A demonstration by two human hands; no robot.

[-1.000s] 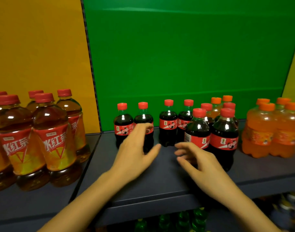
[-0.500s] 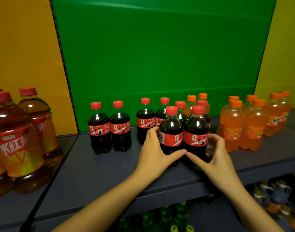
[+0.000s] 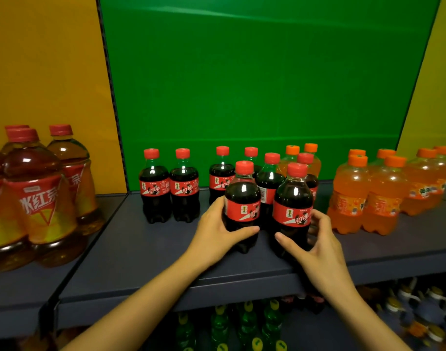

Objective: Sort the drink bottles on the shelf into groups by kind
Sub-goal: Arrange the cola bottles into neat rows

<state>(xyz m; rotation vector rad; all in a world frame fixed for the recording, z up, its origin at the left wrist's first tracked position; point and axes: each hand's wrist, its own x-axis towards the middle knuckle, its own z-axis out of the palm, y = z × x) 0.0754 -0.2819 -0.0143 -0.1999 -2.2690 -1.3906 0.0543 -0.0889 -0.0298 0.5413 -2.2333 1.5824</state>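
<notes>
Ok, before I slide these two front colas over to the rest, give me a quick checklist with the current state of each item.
1. Left hand wraps the front-left cola bottle: ok.
2. Right hand wraps the front-right cola bottle: ok.
3. Both bottles upright, red caps on: ok.
4. Free shelf space in front of the left cola pair: ok.
5. Colas all separated from orange soda: not ok; two orange-capped bottles stand behind the cola cluster.
6. Firmness of either grip: cannot tell.
</notes>
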